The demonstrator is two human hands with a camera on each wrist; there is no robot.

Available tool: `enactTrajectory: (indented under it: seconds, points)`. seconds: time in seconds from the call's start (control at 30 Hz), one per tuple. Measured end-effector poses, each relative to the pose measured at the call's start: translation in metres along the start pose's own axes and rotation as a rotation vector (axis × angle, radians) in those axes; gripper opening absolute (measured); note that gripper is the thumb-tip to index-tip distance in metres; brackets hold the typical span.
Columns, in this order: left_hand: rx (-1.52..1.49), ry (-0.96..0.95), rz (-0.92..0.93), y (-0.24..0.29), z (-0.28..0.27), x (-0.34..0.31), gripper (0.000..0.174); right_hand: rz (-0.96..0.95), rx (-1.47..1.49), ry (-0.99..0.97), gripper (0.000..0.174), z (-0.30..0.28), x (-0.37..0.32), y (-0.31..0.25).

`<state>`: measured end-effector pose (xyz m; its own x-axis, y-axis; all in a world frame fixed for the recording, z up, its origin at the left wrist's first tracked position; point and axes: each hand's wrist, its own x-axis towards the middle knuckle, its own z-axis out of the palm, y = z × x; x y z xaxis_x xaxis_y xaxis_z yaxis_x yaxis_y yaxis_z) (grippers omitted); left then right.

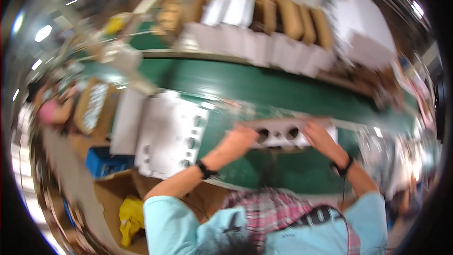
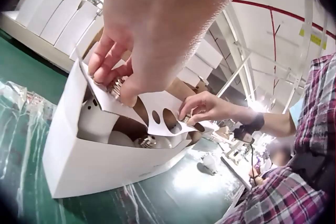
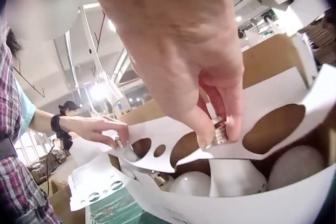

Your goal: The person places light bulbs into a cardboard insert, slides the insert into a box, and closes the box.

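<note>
A white card insert with round holes (image 1: 284, 131) lies across the top of an open white box (image 2: 110, 166) on the green table. Inside the box, round white light bulbs (image 3: 191, 184) show below the card. My left hand (image 1: 243, 138) is at the card's left part, its fingertips pinching a ridged metal bulb base (image 2: 116, 85) that pokes up at the card. At the other end, my right hand (image 1: 318, 137) pinches another metal bulb base (image 3: 220, 132) between thumb and fingers, beside a large oval hole. The card bends upward along its edge in the right wrist view.
To the left is a stack of white hole-punched cards (image 1: 165, 132), with a blue bin (image 1: 106, 160) below. A carton holding a yellow bag (image 1: 131, 219) stands near my left side. Several white boxes (image 1: 255, 45) line the raised shelf behind. Clear plastic (image 1: 387, 156) lies to the right.
</note>
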<state>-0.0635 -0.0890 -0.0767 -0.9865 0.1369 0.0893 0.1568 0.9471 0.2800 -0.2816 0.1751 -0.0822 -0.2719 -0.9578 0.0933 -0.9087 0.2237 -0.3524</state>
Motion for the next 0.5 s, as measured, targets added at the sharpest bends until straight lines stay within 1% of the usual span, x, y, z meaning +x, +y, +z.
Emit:
enactTrajectory:
  seconds: [0.03,0.07,0.1,0.13,0.2,0.23,0.3,0.33,0.37,0.47,0.5]
  points:
    - [-0.011,-0.07,-0.037,-0.003,-0.001,0.002,0.027,-0.02,0.018,-0.051,0.013,-0.001,0.006,-0.003]
    - [0.027,-0.22,-0.152,-0.005,0.008,0.006,0.025,-0.042,-0.003,-0.095,0.013,0.0,0.009,-0.001]
    - [0.088,-0.092,-0.098,-0.008,0.026,0.003,0.023,-0.024,-0.002,-0.118,0.014,0.001,0.01,0.004]
    - [0.149,0.025,-0.01,-0.01,0.041,0.003,0.022,-0.054,0.03,-0.073,0.017,0.001,0.004,0.011]
    - [0.153,0.04,-0.011,-0.015,0.044,0.005,0.021,0.026,0.125,-0.149,0.02,-0.012,0.005,0.0]
    - [0.131,-0.033,-0.041,-0.01,0.034,0.005,0.021,0.028,0.144,-0.156,0.021,-0.014,0.002,0.001]
    - [0.131,0.068,-0.021,-0.01,0.04,0.001,0.02,0.042,0.2,-0.166,0.022,-0.013,-0.001,0.001]
    - [0.129,0.112,-0.009,-0.009,0.042,-0.001,0.02,0.025,0.175,-0.167,0.023,-0.014,-0.002,0.001]
    - [0.104,0.075,-0.024,-0.008,0.043,0.0,0.019,0.012,0.151,-0.171,0.023,-0.016,-0.003,0.001]
    - [0.132,0.119,-0.033,-0.005,0.048,-0.003,0.019,0.0,0.091,-0.152,0.025,-0.013,-0.004,-0.001]
    - [0.154,0.255,-0.001,-0.008,0.056,-0.005,0.019,0.005,0.076,-0.146,0.026,-0.011,-0.004,-0.001]
